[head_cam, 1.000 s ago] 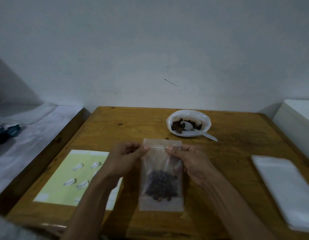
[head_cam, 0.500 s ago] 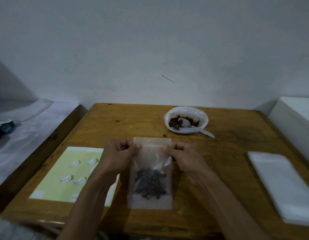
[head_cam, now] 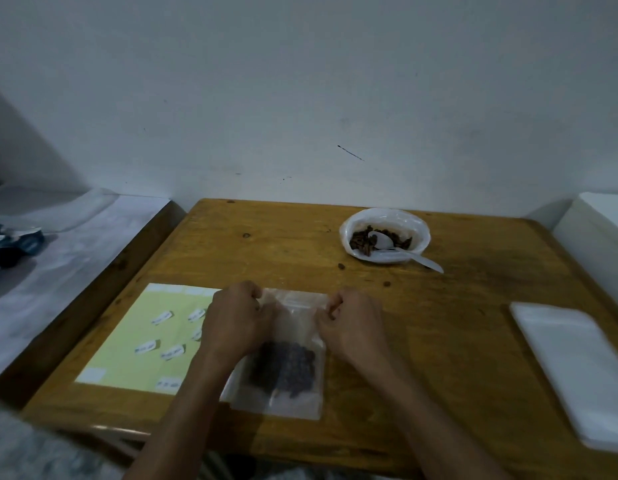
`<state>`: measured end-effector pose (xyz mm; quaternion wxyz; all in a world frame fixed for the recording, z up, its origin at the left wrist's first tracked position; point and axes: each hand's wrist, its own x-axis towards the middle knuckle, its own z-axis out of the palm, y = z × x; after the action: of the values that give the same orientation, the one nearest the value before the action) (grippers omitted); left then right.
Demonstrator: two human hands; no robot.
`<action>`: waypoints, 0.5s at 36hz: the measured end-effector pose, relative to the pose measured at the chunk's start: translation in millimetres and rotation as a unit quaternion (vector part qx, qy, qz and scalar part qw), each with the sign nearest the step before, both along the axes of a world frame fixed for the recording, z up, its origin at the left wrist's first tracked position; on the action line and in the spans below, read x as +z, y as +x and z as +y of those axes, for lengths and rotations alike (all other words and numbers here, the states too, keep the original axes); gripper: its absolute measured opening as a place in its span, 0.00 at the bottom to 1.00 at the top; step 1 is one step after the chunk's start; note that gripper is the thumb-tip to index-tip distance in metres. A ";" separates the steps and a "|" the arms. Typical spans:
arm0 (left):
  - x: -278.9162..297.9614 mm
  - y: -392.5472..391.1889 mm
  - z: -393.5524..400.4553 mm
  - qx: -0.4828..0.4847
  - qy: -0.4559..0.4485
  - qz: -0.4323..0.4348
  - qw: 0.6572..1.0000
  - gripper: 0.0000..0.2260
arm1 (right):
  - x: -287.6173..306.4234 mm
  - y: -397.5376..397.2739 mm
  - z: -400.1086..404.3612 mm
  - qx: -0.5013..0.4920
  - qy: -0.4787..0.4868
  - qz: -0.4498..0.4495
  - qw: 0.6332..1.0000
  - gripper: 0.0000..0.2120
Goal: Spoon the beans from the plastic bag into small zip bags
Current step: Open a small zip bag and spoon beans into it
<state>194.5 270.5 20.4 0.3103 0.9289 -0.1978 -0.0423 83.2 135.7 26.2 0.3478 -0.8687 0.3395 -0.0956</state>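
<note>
Both hands are clamped on the top strip of a zip bag (head_cam: 287, 355) that lies flat on the tabletop (head_cam: 439, 358) close to the near edge: the left hand (head_cam: 236, 323) pinches the corner at ten o'clock of the bag, the right hand (head_cam: 352, 323) the corner at two o'clock, and the two hands are apart with the seal between them. A dark heap of beans (head_cam: 283, 367) sits in the bag's lower half. It looks to me like the sealing step. To do it well, keep the beans down low, press the air out, then run the pinch along the strip from one corner to the other so no gap stays. At one o'clock, well apart, the plastic bag (head_cam: 385, 237) lies open with more beans and a white spoon (head_cam: 404, 251) in it. A stack of bags (head_cam: 574, 372) waits at three o'clock, a label sheet (head_cam: 134, 341) at nine.
</note>
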 end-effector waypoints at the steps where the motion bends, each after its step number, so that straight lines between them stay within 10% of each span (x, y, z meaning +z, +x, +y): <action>1: -1.2 0.4 -0.7 0.001 0.001 -0.008 1.000 0.13 | -0.6 0.0 0.4 0.001 -0.004 -0.002 1.000 0.05; 18: -1.1 -2.8 -14.5 -0.017 0.027 -0.070 0.997 0.21 | -4.9 -4.2 -13.8 -0.001 0.039 -0.037 0.999 0.13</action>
<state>191.7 256.0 19.4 0.2698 0.9340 -0.2339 0.0127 79.0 121.9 21.3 0.3941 -0.8499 0.3304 -0.1146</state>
